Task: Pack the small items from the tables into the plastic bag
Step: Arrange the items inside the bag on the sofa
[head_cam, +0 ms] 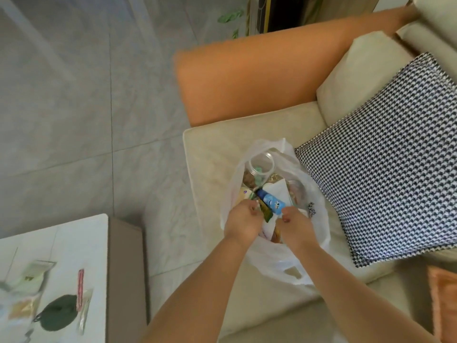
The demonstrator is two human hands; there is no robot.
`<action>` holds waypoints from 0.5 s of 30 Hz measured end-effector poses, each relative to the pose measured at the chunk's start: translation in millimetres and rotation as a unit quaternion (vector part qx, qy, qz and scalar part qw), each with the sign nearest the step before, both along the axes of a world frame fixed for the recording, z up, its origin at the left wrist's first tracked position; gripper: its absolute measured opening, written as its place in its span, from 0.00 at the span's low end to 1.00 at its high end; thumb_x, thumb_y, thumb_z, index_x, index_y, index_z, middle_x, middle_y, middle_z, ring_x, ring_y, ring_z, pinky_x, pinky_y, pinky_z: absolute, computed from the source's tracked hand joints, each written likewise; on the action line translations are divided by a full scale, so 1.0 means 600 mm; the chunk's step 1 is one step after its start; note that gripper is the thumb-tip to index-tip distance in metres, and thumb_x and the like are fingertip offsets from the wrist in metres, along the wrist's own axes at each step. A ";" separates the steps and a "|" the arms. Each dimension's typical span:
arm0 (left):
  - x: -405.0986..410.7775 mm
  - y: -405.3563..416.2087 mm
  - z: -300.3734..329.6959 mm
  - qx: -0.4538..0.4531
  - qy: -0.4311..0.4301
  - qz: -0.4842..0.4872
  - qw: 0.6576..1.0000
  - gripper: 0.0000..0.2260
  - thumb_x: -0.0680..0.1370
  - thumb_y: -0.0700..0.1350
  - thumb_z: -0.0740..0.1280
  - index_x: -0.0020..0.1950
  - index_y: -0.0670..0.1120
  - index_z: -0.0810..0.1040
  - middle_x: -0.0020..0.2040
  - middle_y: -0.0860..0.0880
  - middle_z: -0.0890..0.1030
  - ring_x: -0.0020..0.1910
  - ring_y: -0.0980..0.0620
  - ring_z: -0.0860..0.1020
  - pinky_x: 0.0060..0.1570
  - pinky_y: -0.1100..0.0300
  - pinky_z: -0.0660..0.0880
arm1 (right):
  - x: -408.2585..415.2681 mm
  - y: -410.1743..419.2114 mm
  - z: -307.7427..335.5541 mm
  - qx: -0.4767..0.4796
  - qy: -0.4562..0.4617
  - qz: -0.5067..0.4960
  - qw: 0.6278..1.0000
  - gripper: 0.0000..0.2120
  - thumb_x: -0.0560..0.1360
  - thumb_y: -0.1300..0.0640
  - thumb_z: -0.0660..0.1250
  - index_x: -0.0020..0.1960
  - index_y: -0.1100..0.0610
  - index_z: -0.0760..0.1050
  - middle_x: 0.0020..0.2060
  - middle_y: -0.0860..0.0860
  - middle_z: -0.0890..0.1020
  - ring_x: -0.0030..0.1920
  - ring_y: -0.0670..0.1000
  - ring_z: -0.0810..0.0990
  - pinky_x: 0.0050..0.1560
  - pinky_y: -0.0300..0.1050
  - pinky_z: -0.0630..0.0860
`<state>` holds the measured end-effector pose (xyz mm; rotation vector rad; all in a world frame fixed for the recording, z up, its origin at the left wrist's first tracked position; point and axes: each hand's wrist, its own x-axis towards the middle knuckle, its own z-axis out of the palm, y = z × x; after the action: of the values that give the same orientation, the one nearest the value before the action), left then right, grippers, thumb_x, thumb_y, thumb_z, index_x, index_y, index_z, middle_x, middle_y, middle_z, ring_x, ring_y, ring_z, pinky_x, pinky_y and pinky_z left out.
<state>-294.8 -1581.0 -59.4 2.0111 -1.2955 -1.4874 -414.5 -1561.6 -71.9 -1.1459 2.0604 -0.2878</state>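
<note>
A white plastic bag (319,219) stands open on the cream sofa seat (212,154). Inside it are a clear plastic jar (262,164), a white packet (275,189), a blue tube (269,200) and other small packs. Both hands are down in the bag's mouth. My left hand (243,219) is curled on a green and yellow sachet (266,212) at the bag's near left. My right hand (295,225) is curled on the near end of the blue tube. The bag's lower contents are hidden by my hands.
A white table (99,233) at the lower left holds a dark green round pouch (58,315), a red strip (80,288) and several pale packets (32,273). A black-and-white patterned cushion (385,154) lies right of the bag. An orange armrest (247,78) borders the seat; grey tiled floor lies left.
</note>
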 end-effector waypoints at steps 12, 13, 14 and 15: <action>0.199 0.081 0.057 -0.001 -0.075 0.027 0.997 0.15 0.75 0.48 0.65 0.62 0.49 0.74 0.55 0.47 0.80 0.55 0.48 0.79 0.58 0.57 0.75 | 0.192 0.014 0.091 -0.063 0.105 0.233 0.965 0.17 0.76 0.52 0.60 0.65 0.54 0.70 0.57 0.55 0.78 0.59 0.56 0.76 0.57 0.49 0.74; 0.224 0.094 0.057 0.002 -0.086 0.031 0.996 0.15 0.75 0.48 0.65 0.62 0.49 0.74 0.55 0.48 0.80 0.56 0.48 0.78 0.58 0.57 0.74 | 0.215 0.022 0.093 -0.067 0.106 0.255 0.959 0.18 0.76 0.52 0.60 0.65 0.54 0.70 0.58 0.55 0.77 0.59 0.56 0.75 0.59 0.49 0.73; 0.250 0.108 0.056 0.004 -0.095 0.037 0.995 0.15 0.75 0.48 0.65 0.61 0.48 0.74 0.56 0.48 0.80 0.57 0.48 0.78 0.58 0.58 0.74 | 0.240 0.033 0.094 -0.068 0.102 0.271 0.955 0.18 0.76 0.52 0.60 0.66 0.54 0.69 0.59 0.54 0.77 0.60 0.56 0.75 0.59 0.48 0.72; 0.276 0.125 0.054 0.006 -0.100 0.046 0.994 0.15 0.75 0.48 0.65 0.61 0.48 0.74 0.57 0.48 0.80 0.57 0.48 0.78 0.58 0.58 0.74 | 0.265 0.045 0.093 -0.063 0.098 0.285 0.951 0.19 0.76 0.52 0.60 0.66 0.54 0.69 0.59 0.54 0.76 0.60 0.55 0.75 0.60 0.48 0.72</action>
<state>-128.9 -1506.2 -27.1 2.2426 -1.2501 -1.2839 -255.3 -1534.7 -15.9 -1.8480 1.7878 -0.0184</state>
